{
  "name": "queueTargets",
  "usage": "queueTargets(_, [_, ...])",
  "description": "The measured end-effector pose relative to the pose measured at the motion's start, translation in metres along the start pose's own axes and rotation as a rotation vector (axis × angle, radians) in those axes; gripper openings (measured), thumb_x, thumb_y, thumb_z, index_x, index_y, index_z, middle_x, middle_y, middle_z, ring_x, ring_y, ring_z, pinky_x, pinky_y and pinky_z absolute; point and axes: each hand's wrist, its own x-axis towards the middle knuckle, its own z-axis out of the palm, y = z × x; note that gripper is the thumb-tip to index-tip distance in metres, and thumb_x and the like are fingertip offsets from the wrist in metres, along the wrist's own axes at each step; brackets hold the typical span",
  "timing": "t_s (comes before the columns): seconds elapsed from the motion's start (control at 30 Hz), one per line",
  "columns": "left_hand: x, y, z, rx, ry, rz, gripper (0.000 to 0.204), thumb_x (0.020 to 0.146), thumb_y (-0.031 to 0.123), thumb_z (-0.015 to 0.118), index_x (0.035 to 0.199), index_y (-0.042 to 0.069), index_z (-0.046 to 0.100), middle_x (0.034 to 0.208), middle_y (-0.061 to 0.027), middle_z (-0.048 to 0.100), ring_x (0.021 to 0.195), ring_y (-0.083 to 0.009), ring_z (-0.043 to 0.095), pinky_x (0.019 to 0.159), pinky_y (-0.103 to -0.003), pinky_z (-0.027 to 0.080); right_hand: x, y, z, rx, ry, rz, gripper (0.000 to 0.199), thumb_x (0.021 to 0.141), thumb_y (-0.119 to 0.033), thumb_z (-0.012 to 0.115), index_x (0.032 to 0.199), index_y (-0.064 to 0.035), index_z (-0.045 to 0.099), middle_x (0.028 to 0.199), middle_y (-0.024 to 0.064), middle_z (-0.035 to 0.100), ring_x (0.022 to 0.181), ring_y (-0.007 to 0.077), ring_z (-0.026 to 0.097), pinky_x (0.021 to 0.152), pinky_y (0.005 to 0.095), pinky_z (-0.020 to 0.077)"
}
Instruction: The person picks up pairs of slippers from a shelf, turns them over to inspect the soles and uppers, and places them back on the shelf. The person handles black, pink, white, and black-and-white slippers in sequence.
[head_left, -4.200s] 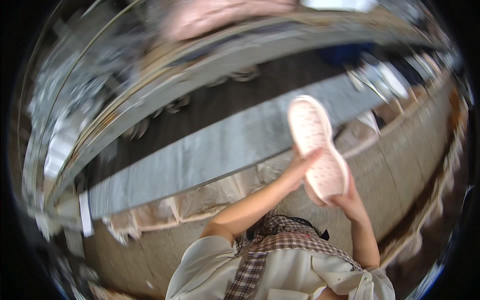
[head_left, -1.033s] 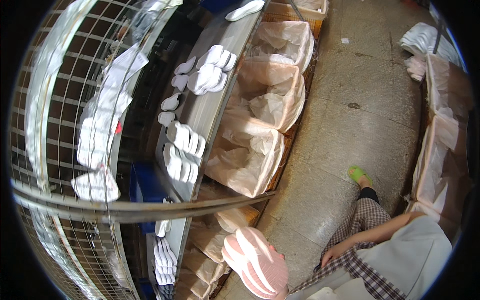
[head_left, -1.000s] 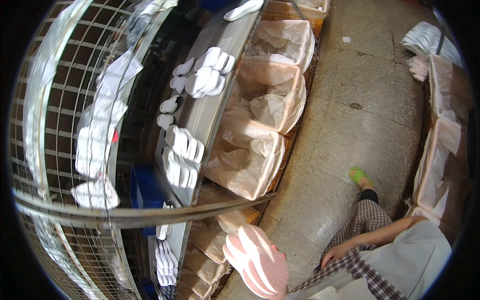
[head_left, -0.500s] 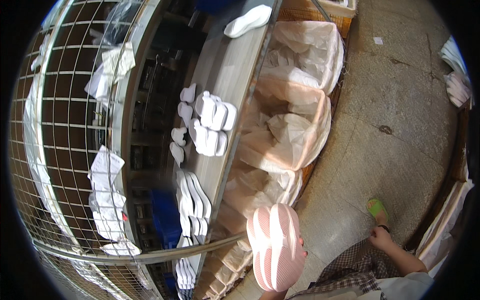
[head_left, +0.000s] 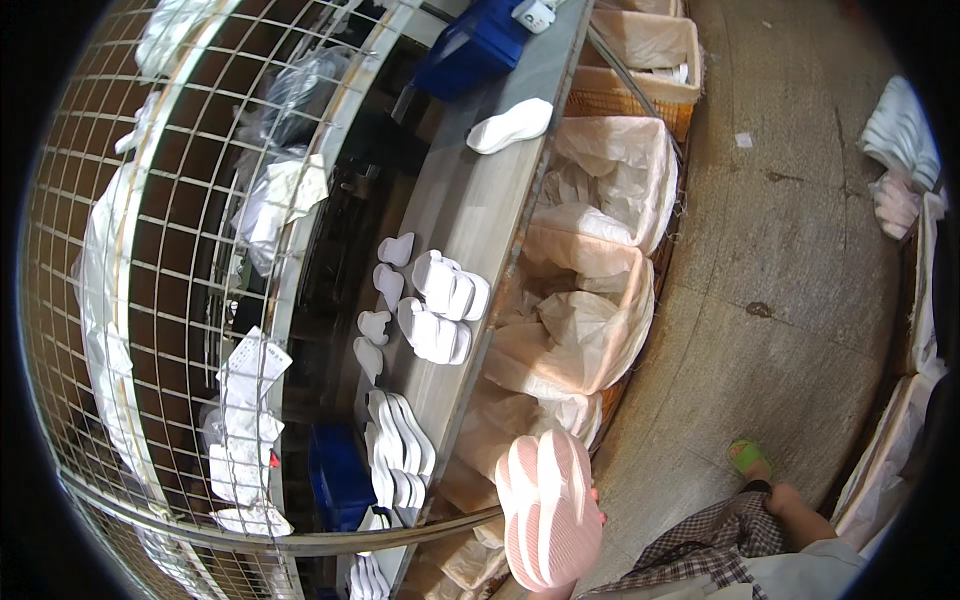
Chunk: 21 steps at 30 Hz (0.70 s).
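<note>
Soles [head_left: 440,305] on bench [head_left: 480,200] — lined baskets [head_left: 600,300] right.

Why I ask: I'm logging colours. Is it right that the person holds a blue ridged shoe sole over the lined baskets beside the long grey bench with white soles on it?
Not quite. The ridged shoe sole is pink, not blue, as the head view shows. The rest stands: it is held up near the lined baskets, beside the long grey bench carrying white soles.
</note>
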Motion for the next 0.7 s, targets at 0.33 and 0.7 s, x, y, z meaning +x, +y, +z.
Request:
queueTargets(0.33, [-0.041,0.011,-0.017,-0.003,-0.079,0.252,0.057,0.086,0.028,0.057,0.132,0.004,0.033,0.118,-0.0174,0.048,0.097,-0.0269,0.057,0.076,-0.040,0.053,-0.012,0.009,-0.059,-0.073,0.013,0.076,0.048,0.069,-0.037,0.067,0.105,-0.0061,0.067,0.111,0.0189,0.061,0.104,0.0323,0.058,0.089,0.0405,0.0462])
queueTargets(0.7, [-0.082,-0.002,-0.055,-0.013,0.035,0.502,0.056,0.085,0.027,0.057,0.131,0.005,0.033,0.115,-0.0160,0.049,0.094,-0.0259,0.057,0.074,-0.039,0.052,-0.005,-0.036,-0.109,-0.090,0.083,-0.083,0.045,0.077,-0.032,0.063,0.111,-0.0028,0.063,0.116,0.0184,0.059,0.106,0.0334,0.057,0.089,0.0413,0.0454])
